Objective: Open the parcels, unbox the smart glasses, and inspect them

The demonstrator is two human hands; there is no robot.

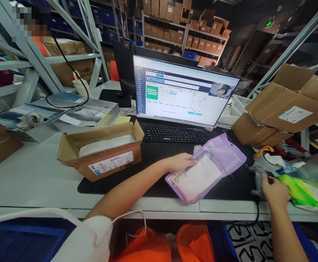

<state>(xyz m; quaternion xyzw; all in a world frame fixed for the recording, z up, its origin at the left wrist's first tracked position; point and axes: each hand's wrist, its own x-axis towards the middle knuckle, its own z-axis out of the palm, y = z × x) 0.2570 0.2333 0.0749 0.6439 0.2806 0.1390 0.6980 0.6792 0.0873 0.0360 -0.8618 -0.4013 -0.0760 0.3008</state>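
Note:
My left hand [182, 162] grips the left edge of a purple translucent pouch [231, 154], thumb on top. A white item shows through the pouch, and a printed label sits near its lower left corner. The pouch lies tilted over the black desk mat [153, 183]. At the right, my right hand [275, 191] is closed around a grey handheld barcode scanner [257, 182], whose cable drops over the table's front edge. Left of my left arm stands an open cardboard box [79, 169] with a shipping label and white packing inside.
A monitor [175, 94] stands behind a black keyboard [176, 134]. Cardboard boxes [287, 105] are stacked at the right. Beside my right hand lies a green wipes packet [306, 193] near a tape dispenser [265, 151]. A grey tray [106, 112] and a black cable loop are at the left.

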